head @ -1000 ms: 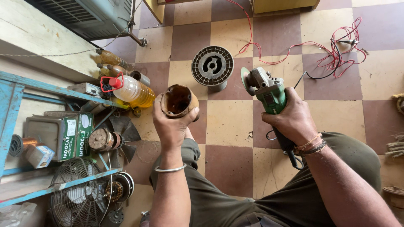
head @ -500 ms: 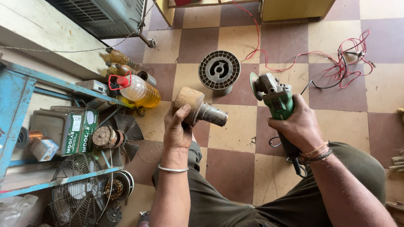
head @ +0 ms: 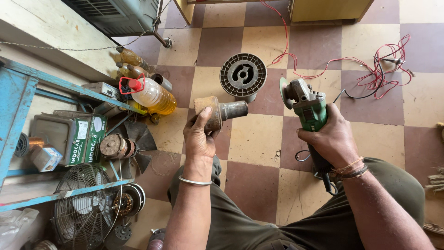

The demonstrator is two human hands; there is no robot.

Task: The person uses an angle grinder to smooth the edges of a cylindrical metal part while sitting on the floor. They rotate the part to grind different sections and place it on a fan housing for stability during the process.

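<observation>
The left hand [head: 200, 139] grips a rusty metal cylinder [head: 220, 112] sideways, exposing its end to the green angle grinder [head: 306, 107] clenched in the right hand [head: 329, 138]

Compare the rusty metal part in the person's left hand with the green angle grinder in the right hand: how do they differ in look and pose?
The rusty metal part is brown, corroded and cordless; the green angle grinder has a clean plastic body and a trailing black cord. The part lies sideways, its narrower grey end pointing right toward the grinder, whereas the grinder points away from the person, its disc at the far end. The left hand holds the part from beneath; the right hand wraps the grinder's body. Both are held above the checkered floor.
</observation>
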